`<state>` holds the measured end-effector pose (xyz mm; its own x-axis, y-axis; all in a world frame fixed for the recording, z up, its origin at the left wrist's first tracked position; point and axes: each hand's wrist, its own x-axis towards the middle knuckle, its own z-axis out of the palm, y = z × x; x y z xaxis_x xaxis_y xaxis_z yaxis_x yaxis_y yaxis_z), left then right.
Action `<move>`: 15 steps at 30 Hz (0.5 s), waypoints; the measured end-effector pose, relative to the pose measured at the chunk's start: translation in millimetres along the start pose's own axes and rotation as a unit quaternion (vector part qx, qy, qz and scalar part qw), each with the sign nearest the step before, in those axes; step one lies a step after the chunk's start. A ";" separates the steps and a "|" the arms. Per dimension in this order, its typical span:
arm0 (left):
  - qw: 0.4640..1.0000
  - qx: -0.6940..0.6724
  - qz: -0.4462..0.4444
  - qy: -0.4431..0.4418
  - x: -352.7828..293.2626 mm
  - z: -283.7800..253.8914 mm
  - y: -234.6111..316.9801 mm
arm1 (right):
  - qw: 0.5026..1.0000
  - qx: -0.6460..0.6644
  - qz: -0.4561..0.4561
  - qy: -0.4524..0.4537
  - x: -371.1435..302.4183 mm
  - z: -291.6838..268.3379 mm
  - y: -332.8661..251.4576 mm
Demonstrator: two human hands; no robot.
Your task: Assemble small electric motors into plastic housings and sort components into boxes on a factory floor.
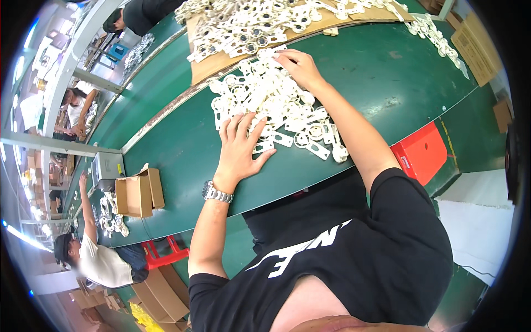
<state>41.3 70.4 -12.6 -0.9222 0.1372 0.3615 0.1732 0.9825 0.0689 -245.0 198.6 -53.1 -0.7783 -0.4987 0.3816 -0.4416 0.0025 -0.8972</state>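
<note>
A heap of cream-white plastic parts (260,91), flat pieces with round rings and rectangular slots, lies on the green table in front of me. At the heap's near left edge rests my left hand (239,148), fingers spread over the parts and gripping none; a metal watch (217,192) is on that wrist. Toward the far edge of the heap, my right hand (301,67) has its fingers bent and closed on a white plastic part (266,53). The fingertips partly hide that piece.
Beyond the heap, a cardboard sheet (200,69) bears a larger pile of similar parts, some with dark centres. An open cardboard box (128,198) and a grey box (108,169) stand on the left. A red stool (423,155) is at right. Co-workers sit along the left.
</note>
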 end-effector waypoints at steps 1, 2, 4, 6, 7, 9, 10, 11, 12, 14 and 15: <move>1.000 0.002 -0.008 0.004 -9.7 -4.4 -6.7 | 1.000 -0.012 -0.007 0.025 -1.2 14.8 -6.2; 1.000 0.003 -0.013 0.015 -19.3 -8.7 -13.7 | 0.998 -0.024 -0.013 0.049 -2.7 29.6 -12.0; 0.999 0.012 -0.027 0.029 -34.7 -15.8 -24.8 | 0.994 -0.055 -0.003 0.094 -3.0 53.9 -19.2; 0.999 0.008 -0.037 0.036 -47.1 -22.0 -31.8 | 0.985 -0.093 -0.023 0.141 -3.6 72.6 -22.0; 0.998 0.010 -0.043 0.042 -52.7 -24.9 -34.1 | 0.980 -0.111 -0.036 0.164 -1.4 80.3 -24.0; 0.996 0.023 -0.053 0.063 -64.0 -29.5 -32.8 | 0.966 -0.155 -0.054 0.202 -3.5 89.7 -26.8; 0.995 0.030 -0.055 0.074 -67.8 -31.4 -29.6 | 0.962 -0.153 -0.065 0.215 -4.1 90.3 -27.4; 0.995 0.031 -0.045 0.084 -69.6 -35.3 -22.7 | 0.958 -0.152 -0.078 0.230 -2.5 88.9 -27.8; 0.994 0.017 -0.032 0.099 -69.8 -35.2 -11.0 | 0.958 -0.155 -0.071 0.232 -1.7 86.7 -28.3; 0.999 -0.021 0.021 0.041 -59.1 -35.1 23.2 | 0.961 -0.137 -0.062 0.230 -1.9 81.4 -26.5; 0.996 -0.041 0.071 0.041 -52.9 -29.1 39.6 | 0.966 -0.115 -0.051 0.228 -2.6 79.7 -26.3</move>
<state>107.0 98.3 -1.9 -0.8555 0.2591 0.4483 0.3302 0.9399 0.0871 -195.7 130.8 -48.1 -0.8182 -0.0741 0.5701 -0.5727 0.1914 -0.7971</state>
